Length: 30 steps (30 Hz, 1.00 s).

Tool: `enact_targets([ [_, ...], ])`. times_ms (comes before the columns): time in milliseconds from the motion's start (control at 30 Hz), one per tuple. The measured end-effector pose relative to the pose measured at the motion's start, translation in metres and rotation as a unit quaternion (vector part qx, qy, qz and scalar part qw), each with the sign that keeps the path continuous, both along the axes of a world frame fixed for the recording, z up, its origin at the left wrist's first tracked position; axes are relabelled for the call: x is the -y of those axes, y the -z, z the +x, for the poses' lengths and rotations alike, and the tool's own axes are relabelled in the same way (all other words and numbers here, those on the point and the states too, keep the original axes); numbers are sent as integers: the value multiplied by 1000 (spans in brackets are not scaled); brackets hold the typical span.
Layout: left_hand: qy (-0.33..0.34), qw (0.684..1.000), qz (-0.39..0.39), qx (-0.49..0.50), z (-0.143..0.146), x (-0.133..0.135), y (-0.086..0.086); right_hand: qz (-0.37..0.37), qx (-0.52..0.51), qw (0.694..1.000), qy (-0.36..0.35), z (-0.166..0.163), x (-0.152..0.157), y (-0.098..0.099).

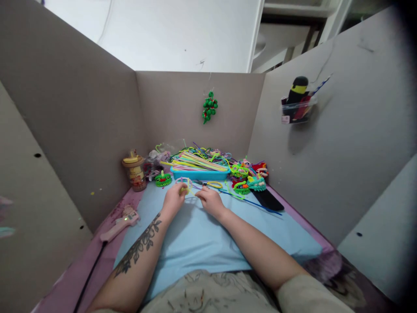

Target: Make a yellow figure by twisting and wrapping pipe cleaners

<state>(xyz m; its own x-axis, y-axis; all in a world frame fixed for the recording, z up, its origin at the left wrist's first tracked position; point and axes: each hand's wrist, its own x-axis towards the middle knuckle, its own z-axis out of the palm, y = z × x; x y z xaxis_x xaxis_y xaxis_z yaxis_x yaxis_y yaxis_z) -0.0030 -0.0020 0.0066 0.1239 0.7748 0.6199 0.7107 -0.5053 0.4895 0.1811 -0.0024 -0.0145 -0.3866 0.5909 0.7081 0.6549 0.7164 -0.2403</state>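
Over the light blue cloth [208, 243], my left hand [175, 201] is closed on a small ring of pink and yellow pipe cleaners [184, 179]. The fingers of my right hand [210, 201] pinch together at a thin yellow strand [191, 193] that runs out from the ring. Just beyond my right hand lie yellow-handled scissors [214, 184], their tip partly behind my fingers. A long dark blue pipe cleaner [257, 204] stretches to the right, close to a bright green one [235, 195].
A blue tray [202, 175] heaped with pipe cleaners stands at the back. Finished fuzzy figures, one green [163, 178] and one teal [256, 183], flank it. A tumbler [135, 173] and pink glue gun [120, 226] are left; a black phone-like slab [267, 199] is right. Grey panels surround the table.
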Motion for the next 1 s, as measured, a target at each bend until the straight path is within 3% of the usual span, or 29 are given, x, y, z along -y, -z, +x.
enact_targets([
  [133,0,999,-28,27,-3,-4,2,35,22,999,24,0,7,-8],
  [300,-25,996,-56,64,-6,-10,4,141,-56,974,166,2,16,-17],
  [400,10,992,-80,94,0,-9,7,162,-53,979,112,3,18,-16],
  [533,70,988,-86,112,10,-3,10,69,-29,997,2,-3,13,-7],
  [733,117,990,-34,72,13,5,3,-26,-83,996,-17,-6,1,2],
  [1000,118,992,-3,38,14,11,0,-10,-93,996,-10,-6,8,-3],
])
